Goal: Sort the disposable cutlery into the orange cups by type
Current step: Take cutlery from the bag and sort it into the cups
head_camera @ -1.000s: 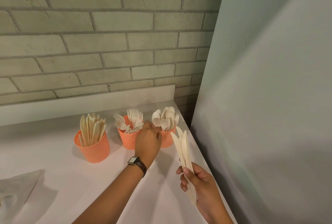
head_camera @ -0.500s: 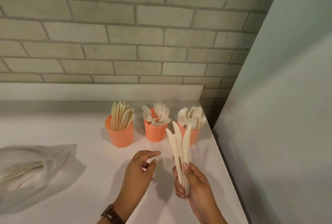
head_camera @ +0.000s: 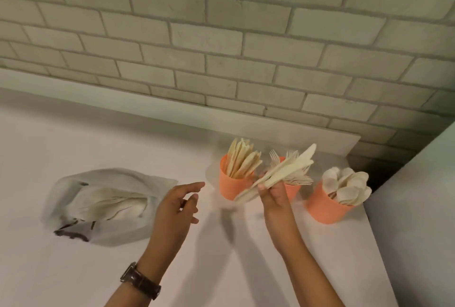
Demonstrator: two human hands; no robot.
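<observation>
Likely kitchen: white counter [head_camera: 81, 132], brick wall [head_camera: 221, 36], cutlery-filled orange cups [head_camera: 325, 210].

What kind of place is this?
Probably a café or office pantry serving counter: a white countertop against a pale brick wall, with orange cups of disposable knives, forks and spoons, plus a plastic bag of more cutlery.

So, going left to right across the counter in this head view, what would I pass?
Plastic bag of cutlery, left hand, cup of knives, cup of forks, cup of spoons. The right hand and its held knives overlap the middle cups.
</observation>
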